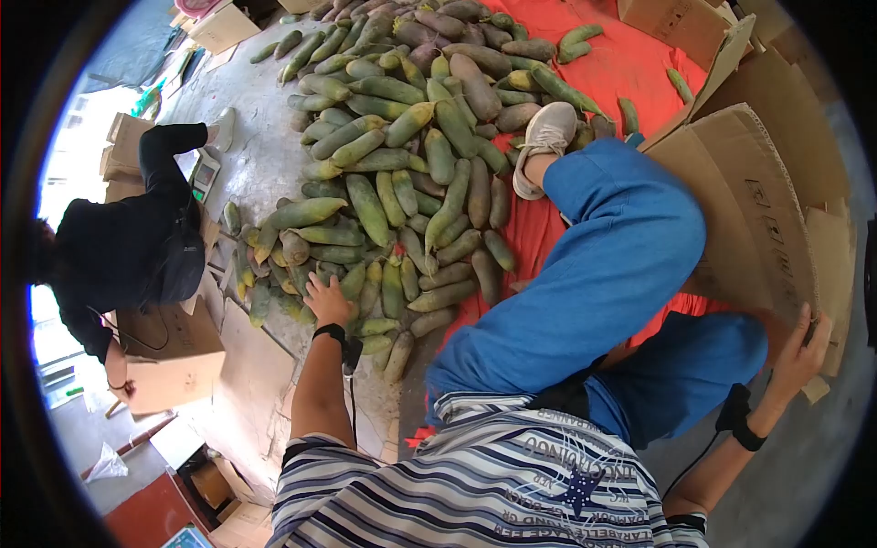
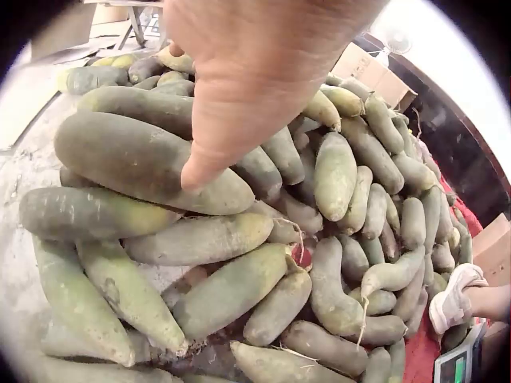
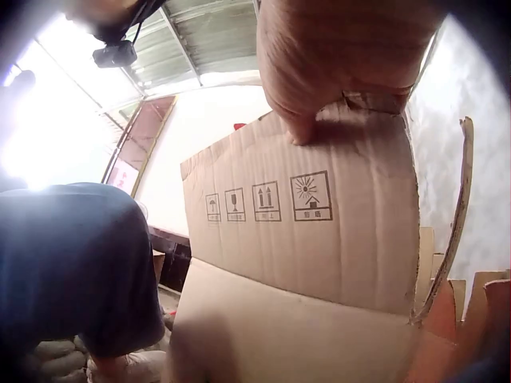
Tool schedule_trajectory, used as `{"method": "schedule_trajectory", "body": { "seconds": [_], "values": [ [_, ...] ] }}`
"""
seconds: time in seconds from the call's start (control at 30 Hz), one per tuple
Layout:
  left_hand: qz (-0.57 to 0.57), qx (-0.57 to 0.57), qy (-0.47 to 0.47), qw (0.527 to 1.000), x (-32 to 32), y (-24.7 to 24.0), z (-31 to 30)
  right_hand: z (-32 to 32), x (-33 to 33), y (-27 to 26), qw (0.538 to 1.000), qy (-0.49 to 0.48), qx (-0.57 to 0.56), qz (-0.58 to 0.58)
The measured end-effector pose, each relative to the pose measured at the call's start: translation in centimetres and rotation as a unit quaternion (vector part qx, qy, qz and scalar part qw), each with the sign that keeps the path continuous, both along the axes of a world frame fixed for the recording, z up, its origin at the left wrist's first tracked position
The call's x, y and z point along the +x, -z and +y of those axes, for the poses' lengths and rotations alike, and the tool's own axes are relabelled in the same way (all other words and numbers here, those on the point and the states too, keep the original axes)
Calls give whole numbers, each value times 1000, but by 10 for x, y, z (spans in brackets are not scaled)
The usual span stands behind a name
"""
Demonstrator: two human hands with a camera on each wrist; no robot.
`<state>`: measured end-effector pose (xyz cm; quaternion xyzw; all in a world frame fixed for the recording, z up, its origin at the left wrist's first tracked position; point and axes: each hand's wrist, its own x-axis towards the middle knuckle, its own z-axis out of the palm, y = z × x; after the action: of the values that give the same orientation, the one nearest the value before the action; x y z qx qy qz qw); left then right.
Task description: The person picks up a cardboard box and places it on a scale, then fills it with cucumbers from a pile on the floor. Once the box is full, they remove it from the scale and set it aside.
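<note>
A big heap of long green radishes [image 1: 370, 205] covers the floor in front of me. My left hand [image 1: 326, 300] is at the heap's near left edge with its fingers spread. In the left wrist view, the thumb of that hand [image 2: 247, 80] lies against a thick dark-green radish [image 2: 128, 159]; the other fingers are mostly hidden behind the palm. Far to the right, my right hand [image 1: 800, 352] grips the top edge of an open cardboard box [image 1: 749, 210]. Its thumb presses on the printed side of the box [image 3: 279, 239] in the right wrist view.
Red sheeting [image 1: 621, 68] lies under the heap's right side. My bent leg [image 1: 585, 265] is between heap and box. Another person [image 1: 128, 247] in black sits at the left near a cardboard box [image 1: 174, 356] and a scale [image 1: 203, 173]. More boxes [image 1: 676, 27] stand at the back right.
</note>
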<state>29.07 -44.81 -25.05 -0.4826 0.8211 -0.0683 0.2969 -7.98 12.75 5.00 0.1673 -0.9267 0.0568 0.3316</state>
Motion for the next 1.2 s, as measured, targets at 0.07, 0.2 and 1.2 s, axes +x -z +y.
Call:
{"method": "schedule_trajectory", "body": {
  "seconds": [0.07,0.2,1.2],
  "values": [
    [-19,11,10,1000,0,12,-11,1,1,-1,1000,7,-1,-11],
    [-103,61,-12,993,-17,16,-21,-3,3,-6,1000,13,3,-12],
    [436,-21,119,892,-87,-77,65,-26,19,-6,997,-57,-39,42]
  ]
}}
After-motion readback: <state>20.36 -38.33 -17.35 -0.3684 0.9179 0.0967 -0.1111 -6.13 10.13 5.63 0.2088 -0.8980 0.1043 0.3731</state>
